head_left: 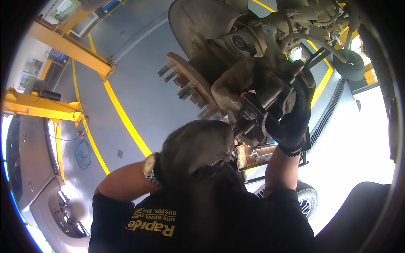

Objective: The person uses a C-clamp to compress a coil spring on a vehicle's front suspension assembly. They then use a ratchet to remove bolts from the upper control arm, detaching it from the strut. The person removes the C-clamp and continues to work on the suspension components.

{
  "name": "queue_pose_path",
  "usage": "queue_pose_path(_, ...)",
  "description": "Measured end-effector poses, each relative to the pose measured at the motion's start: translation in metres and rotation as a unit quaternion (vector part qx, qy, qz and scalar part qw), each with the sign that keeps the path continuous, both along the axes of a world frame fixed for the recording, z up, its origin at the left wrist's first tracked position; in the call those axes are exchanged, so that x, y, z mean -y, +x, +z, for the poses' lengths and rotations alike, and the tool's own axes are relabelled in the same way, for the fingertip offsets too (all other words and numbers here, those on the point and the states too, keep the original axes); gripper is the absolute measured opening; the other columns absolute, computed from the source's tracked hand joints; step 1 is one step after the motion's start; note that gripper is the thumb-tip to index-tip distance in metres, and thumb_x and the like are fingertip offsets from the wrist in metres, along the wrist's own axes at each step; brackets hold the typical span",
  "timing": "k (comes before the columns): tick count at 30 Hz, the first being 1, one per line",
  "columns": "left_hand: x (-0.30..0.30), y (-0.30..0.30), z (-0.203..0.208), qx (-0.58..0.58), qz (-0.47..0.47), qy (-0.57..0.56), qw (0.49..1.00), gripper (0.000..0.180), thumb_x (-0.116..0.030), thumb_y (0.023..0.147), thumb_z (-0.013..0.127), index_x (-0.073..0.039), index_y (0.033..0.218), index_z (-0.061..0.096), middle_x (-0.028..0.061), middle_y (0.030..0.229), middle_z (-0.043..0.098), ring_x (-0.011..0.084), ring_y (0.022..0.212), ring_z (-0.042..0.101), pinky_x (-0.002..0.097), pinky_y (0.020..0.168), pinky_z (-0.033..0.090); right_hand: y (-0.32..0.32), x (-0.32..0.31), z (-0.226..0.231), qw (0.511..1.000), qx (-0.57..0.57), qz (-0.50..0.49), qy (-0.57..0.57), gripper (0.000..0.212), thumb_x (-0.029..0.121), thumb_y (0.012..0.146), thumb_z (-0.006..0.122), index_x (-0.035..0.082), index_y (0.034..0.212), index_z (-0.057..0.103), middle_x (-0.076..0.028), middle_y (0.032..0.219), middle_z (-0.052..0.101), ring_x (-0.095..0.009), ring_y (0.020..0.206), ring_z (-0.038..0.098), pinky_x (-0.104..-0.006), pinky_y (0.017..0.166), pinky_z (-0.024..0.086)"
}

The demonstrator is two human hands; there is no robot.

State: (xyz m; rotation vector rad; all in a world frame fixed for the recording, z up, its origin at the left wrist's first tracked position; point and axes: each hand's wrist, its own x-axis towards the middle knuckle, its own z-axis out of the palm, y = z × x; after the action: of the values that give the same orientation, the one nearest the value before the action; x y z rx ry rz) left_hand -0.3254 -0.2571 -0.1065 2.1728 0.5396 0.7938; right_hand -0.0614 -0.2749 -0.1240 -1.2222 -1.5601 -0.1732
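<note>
Above me hangs a rusty wheel hub [198, 86] with bare studs, joined to a greasy steering knuckle [236, 86] and a large dark splash shield [198, 27]. Against the knuckle's lower side sits a dark metal press tool [273, 99] with threaded bolts. My right hand [293, 120], in a black glove, is wrapped round the tool's right side. My left hand [196, 143], also gloved and with a watch at its wrist, is raised just below the hub, near the tool's lower bolt. Motion smears it, and its fingers are hidden.
Yellow lift arms [69, 48] reach in from the left, with a coiled blue hose [84, 154] on the floor below. A car [33, 168] stands at far left. Behind my right forearm is a tray [257, 155], and a tyre [307, 199] lies lower right. Suspension parts [312, 21] hang overhead.
</note>
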Motion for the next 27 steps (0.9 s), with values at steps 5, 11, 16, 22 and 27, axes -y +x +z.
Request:
queue_pose_path(5, -0.009, 0.001, 0.003, 0.002, -0.021, 0.262, 0.965, 0.031, -0.001, 0.087, 0.063, 0.002, 0.117, 0.059, 0.0122, 0.095, 0.07, 0.0178, 0.081, 0.069, 0.0301, 0.064, 0.053, 0.006, -0.002, -0.006, 1.0, -0.006, 0.01, 0.006, 0.07, 0.013, 0.058, 0.079, 0.006, 0.124, 0.056, -0.022, 0.131, 0.053, -0.04, 0.126, 0.048, -0.0488, 0.104, 0.039)
queue_pose_path(11, 0.009, -0.004, 0.01, 0.053, -0.069, 0.006, 0.996, 0.037, -0.003, 0.083, 0.068, 0.003, 0.118, 0.056, 0.0204, 0.096, 0.068, 0.0321, 0.081, 0.07, 0.0392, 0.07, 0.056, 0.003, 0.006, -0.001, 0.996, 0.072, -0.045, -0.013, 0.08, 0.026, 0.064, 0.087, 0.005, 0.133, 0.052, -0.023, 0.134, 0.053, -0.043, 0.127, 0.049, -0.0496, 0.107, 0.038)
queue_pose_path(16, 0.001, -0.016, 0.027, -0.1, 0.055, 0.295, 0.949, 0.046, -0.016, 0.078, 0.078, 0.003, 0.115, 0.057, 0.0182, 0.094, 0.066, 0.0323, 0.086, 0.066, 0.0467, 0.072, 0.055, 0.002, 0.0, -0.001, 1.0, -0.007, 0.001, 0.012, 0.084, 0.027, 0.051, 0.09, 0.012, 0.128, 0.059, -0.014, 0.133, 0.052, -0.04, 0.13, 0.042, -0.051, 0.104, 0.045)
queue_pose_path(22, -0.007, 0.006, 0.02, -0.056, 0.226, 0.338, 0.912, 0.051, -0.039, 0.086, 0.072, 0.0, 0.117, 0.059, 0.022, 0.114, 0.058, 0.0397, 0.101, 0.059, 0.0491, 0.082, 0.05, 0.002, -0.003, 0.001, 1.0, -0.015, 0.023, 0.011, 0.077, 0.029, 0.055, 0.087, 0.01, 0.125, 0.06, -0.021, 0.138, 0.048, -0.043, 0.131, 0.045, -0.0516, 0.107, 0.038)
queue_pose_path(27, -0.022, 0.001, 0.009, 0.063, 0.237, 0.431, 0.868, 0.07, -0.023, 0.091, 0.071, -0.005, 0.149, 0.035, 0.0258, 0.153, 0.028, 0.0467, 0.14, 0.034, 0.0627, 0.103, 0.044, -0.003, 0.004, 0.003, 0.999, -0.034, -0.005, -0.024, 0.078, 0.027, 0.053, 0.088, 0.01, 0.124, 0.059, -0.022, 0.138, 0.048, -0.044, 0.132, 0.045, -0.0528, 0.106, 0.039)
